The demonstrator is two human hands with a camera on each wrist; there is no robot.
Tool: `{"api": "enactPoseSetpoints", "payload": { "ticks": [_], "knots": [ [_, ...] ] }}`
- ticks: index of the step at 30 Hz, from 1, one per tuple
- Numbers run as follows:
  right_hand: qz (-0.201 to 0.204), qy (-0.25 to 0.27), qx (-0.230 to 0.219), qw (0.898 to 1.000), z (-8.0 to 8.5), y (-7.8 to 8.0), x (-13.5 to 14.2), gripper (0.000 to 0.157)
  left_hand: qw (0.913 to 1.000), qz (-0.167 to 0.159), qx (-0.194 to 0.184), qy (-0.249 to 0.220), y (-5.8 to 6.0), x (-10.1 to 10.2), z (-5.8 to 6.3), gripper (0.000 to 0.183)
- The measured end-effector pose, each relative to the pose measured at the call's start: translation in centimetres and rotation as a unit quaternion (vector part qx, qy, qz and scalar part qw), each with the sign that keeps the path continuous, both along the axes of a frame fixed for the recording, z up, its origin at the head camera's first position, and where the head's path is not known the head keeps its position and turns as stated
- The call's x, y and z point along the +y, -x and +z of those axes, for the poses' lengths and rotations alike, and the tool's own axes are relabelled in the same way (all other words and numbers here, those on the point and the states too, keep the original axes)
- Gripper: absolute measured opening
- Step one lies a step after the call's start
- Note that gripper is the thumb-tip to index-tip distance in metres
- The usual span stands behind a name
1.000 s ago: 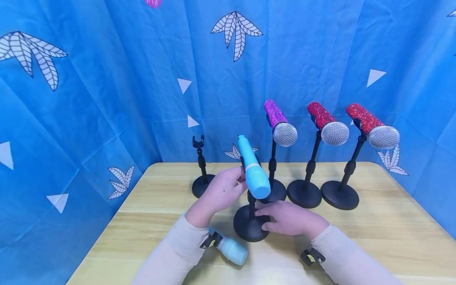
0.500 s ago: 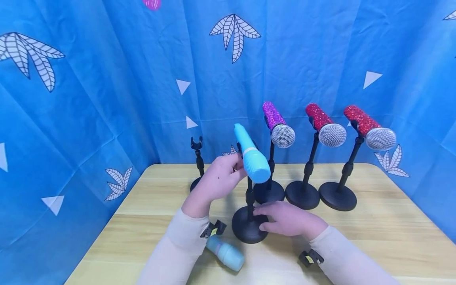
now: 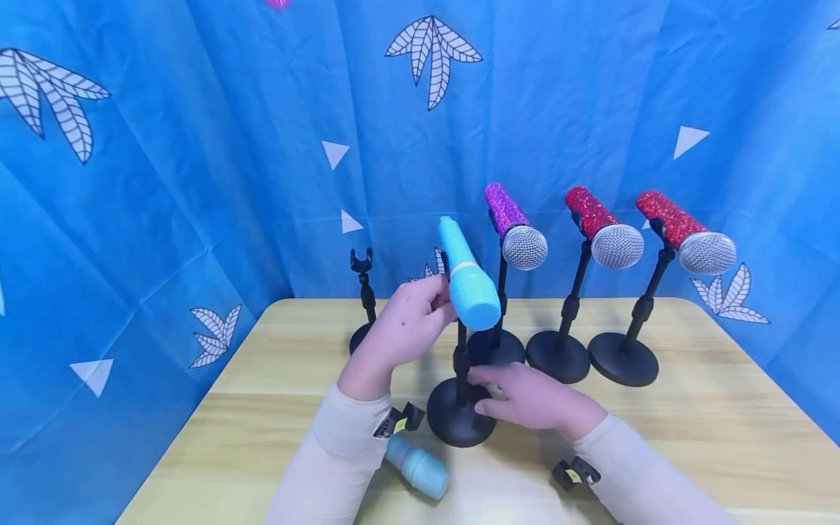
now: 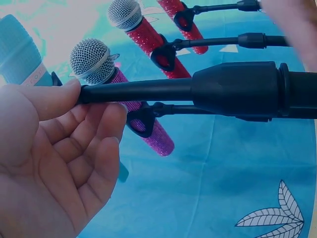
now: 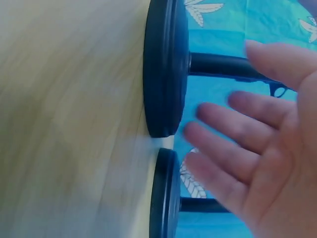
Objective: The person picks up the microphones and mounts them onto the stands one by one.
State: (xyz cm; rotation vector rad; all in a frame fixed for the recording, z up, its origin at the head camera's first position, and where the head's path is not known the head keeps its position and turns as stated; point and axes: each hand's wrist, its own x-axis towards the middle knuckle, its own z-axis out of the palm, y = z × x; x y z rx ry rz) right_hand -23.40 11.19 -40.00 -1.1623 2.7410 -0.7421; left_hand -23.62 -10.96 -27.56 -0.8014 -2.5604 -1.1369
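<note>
A light blue microphone (image 3: pixel 474 295) rests tilted in the clip of a black desk stand (image 3: pixel 453 423), its head toward me. Just below that clip, my left hand (image 3: pixel 407 324) pinches the stand's thin upper tube (image 4: pixel 138 90) between thumb and fingers, as the left wrist view shows up close. Beside the lower pole, over the round base, is my right hand (image 3: pixel 534 397). Its fingers (image 5: pixel 233 131) are loosely extended and hold nothing in the right wrist view. A second light blue microphone (image 3: pixel 420 468) lies on the table by my left forearm.
Behind stand a purple glitter microphone (image 3: pixel 508 211) and two red ones, the nearer-centre red microphone (image 3: pixel 593 215) and the far-right red microphone (image 3: pixel 676 222), all on black stands. A stand with a bare clip (image 3: pixel 362 266) is at the back left. Blue curtain (image 3: pixel 262 146) surrounds the wooden table (image 3: pixel 262 437).
My left hand has moved up with the clip and blue microphone, and the stand's pole shows longer. The right hand has drawn slightly off the pole, while the base has stayed in place.
</note>
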Motion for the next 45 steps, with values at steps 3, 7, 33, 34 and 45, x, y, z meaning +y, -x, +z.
{"api": "enactPoseSetpoints", "payload": {
  "ticks": [3,7,33,34,45],
  "knots": [
    [-0.017,0.071,-0.016,0.997,1.0,0.0,-0.2,0.048,1.0,-0.001,-0.002,0.0,0.0,0.0,0.0,0.013],
    [-0.022,0.146,-0.028,0.989,2.6,0.2,-0.7,0.045,1.0,-0.002,-0.005,0.0,0.0,0.0,0.1,0.011],
    [0.039,0.146,-0.054,0.987,5.5,1.3,-2.0,0.022,0.9999,-0.003,-0.013,0.004,-0.2,0.1,0.1,0.007],
    [0.039,0.145,-0.052,0.987,5.4,1.4,-2.0,0.021,0.9999,-0.002,-0.012,0.005,-0.2,0.1,0.1,0.007],
    [-0.024,0.14,-0.046,0.989,4.6,1.6,-2.9,0.024,0.9998,0.004,-0.018,0.007,-0.4,-0.2,0.3,0.005]
  ]
}}
